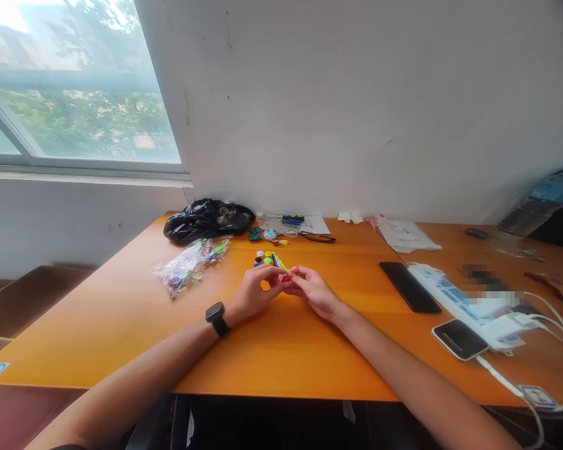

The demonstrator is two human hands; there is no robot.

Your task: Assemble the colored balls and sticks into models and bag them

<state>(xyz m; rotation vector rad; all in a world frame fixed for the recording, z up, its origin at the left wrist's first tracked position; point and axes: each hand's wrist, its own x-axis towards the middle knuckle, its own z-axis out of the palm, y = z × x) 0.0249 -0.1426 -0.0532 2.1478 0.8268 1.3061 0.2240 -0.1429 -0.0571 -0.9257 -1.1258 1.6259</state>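
My left hand [258,287], with a black watch [217,319] on its wrist, meets my right hand [312,290] above the middle of the table. Between their fingertips is a small red piece [286,278], pinched from both sides; its exact shape is too small to make out. Just behind the fingers lie several small round coloured pieces [268,260], in white, yellow, green and dark tones. A thin yellow-green stick-like piece [279,262] lies beside them, partly hidden by my left hand.
Left of my hands is a clear plastic bag [187,265] of coloured parts, with a black plastic bag [206,222] behind it. To the right are a black phone [410,287], a white power strip [445,294] and a charging device [460,339] with cables. Glasses [318,237] lie at the back.
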